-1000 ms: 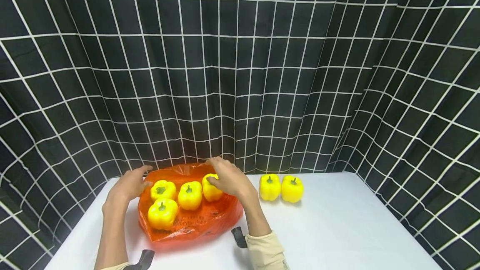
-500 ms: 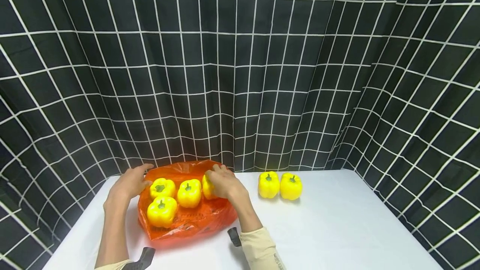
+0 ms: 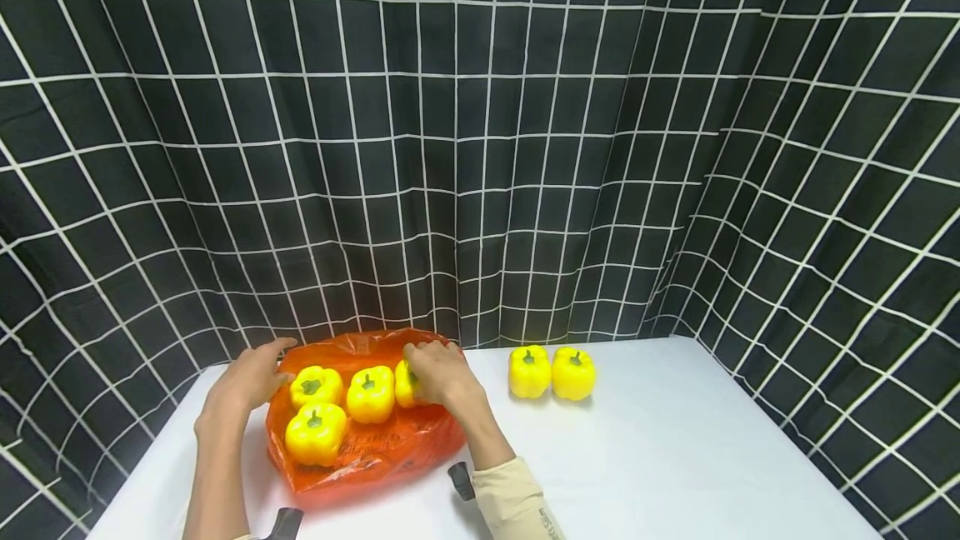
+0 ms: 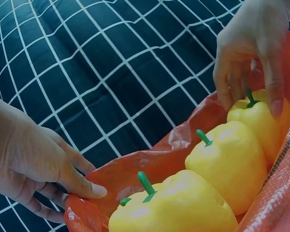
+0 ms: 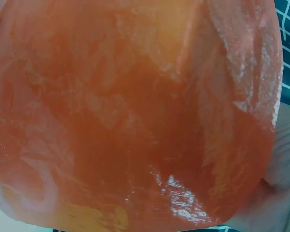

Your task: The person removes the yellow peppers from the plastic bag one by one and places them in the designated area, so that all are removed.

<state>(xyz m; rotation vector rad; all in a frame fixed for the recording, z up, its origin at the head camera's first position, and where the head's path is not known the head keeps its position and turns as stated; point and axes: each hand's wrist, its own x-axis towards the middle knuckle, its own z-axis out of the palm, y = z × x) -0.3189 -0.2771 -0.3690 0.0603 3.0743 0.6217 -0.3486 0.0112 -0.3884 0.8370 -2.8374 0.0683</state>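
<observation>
A person's hands are set apart at a red plastic bag [image 3: 420,433] on the L side of a white tabletop [image 3: 675,448]. The L hand [image 3: 243,380] pinches the bag's L rim, thumb inside, fingers outside. The R hand [image 3: 442,375] is clamped on the rightmost yellow pepper [image 3: 405,384] in the bag, thumb on the near side & fingers on the far side, stem btwn them.

The bag's mouth gapes wide & shows 4 peppers in all. Next to the gripped one, approx. mid-bag, is the center pepper [image 3: 371,394], stem up. At the L end sit the rear-left pepper [image 3: 317,387] & the front-left pepper [image 3: 316,435], the latter nearer the person; both have green stems. Dark printing, too small to read, marks the bag's near side.

Outside, R of the bag, 2 loose peppers [image 3: 529,372] stand upright side by side on the tabletop. A beige sleeve [image 3: 513,494] w/ lettering covers the R forearm; a black strap [image 3: 461,480] juts out by its cuff. Behind, a dark curtain [image 3: 510,161] w/ white grid lines. Up close at the R wrist, crinkled red plastic fills most of the view.
</observation>
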